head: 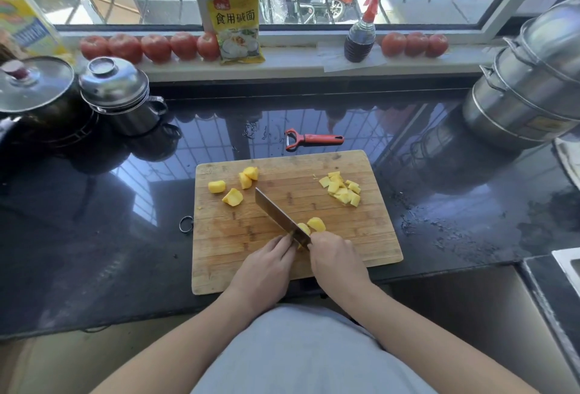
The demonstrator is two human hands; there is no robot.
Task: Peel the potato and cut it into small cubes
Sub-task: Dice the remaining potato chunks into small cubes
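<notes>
Glossy black stone worktop [125, 236] below a barred window; stacked steel steamer pots [527, 89] at far right, lidded steel pots [119, 95] at far left, row of red tomatoes [150, 47] along the sill.

Rectangular bamboo cutting board [361, 236] lying at the worktop's near edge, centred before the person.

Steel cleaver with broad blade [276, 214] angled from the board's middle down toward the hands, edge set on the board.

Right hand [337, 260] clamped round the cleaver handle, which is hidden beneath it. Left hand [266, 265] resting just left of the blade, fingers pointed at the piece being cut; whether those fingers pinch it or merely steady it cannot be told.

Red-handled Y-shaped peeler [314, 140] set down on the worktop just beyond the board, untouched.

Potato: fully peeled, yellow flesh only, no skin visible on any piece. Four large yellow chunks [233, 197] at the board's upper left, not yet reduced. Pile of small yellow cubes [342, 189] at upper right, finished. Pale yellow piece under the blade [315, 224] split in two, just beside the right hand.

Progress, as judged: peeling complete; cubing perhaps a third done. Remaining: finishing the current piece, then dicing the four chunks.
</notes>
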